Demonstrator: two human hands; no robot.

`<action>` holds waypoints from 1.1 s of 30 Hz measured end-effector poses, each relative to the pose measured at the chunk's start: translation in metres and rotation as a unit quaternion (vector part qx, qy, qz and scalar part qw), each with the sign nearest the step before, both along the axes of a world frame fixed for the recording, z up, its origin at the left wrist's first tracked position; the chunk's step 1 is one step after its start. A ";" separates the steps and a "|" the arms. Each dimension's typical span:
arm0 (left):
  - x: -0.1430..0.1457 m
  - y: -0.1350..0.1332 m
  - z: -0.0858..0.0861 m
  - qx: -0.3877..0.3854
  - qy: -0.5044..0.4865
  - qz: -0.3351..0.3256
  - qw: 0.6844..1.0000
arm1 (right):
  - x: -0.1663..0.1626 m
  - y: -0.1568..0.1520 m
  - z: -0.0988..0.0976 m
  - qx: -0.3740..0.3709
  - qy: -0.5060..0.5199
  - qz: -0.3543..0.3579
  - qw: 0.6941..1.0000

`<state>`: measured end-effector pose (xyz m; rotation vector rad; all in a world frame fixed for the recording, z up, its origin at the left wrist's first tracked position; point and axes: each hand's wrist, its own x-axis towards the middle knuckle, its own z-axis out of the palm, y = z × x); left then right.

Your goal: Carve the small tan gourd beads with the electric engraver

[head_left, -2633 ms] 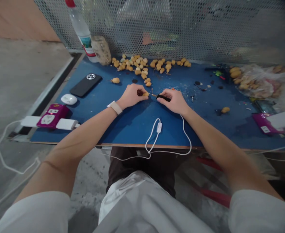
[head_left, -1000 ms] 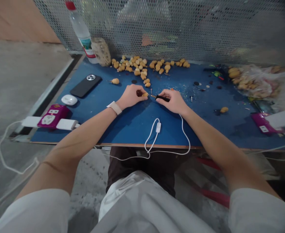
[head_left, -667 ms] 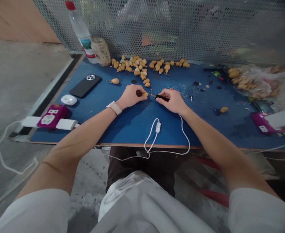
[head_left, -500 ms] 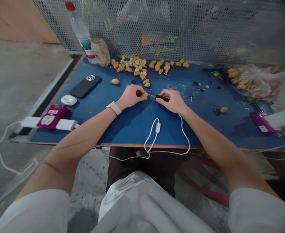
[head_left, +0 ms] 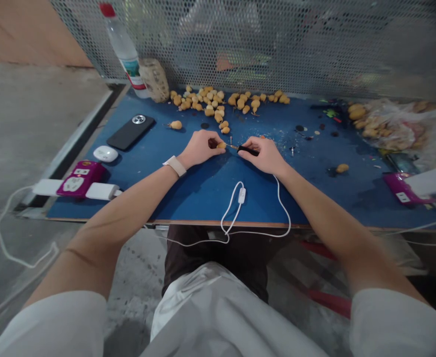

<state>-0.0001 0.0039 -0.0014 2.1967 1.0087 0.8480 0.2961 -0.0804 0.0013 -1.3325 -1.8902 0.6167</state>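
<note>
My left hand is closed, pinching a small tan gourd between thumb and fingertips just above the blue table. Facing it, my right hand grips the black handle of a soldering-iron-like pen. Its thin metal tip points left at the gourd's end; whether it touches I cannot tell. A white cord with an inline switch runs from under my right hand over the table's front edge. Behind my hands lies a pile of similar small gourds, with pale crumbs scattered to the right of it.
On the left are a phone, a white earbud case, a purple power socket, a bottle and a jar. A plastic bag of gourds and another purple socket sit right. A perforated metal panel stands behind.
</note>
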 end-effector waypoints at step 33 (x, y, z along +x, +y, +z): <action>-0.001 -0.002 0.000 0.006 -0.002 -0.006 1.000 | 0.000 -0.001 0.001 -0.014 -0.010 0.007 1.000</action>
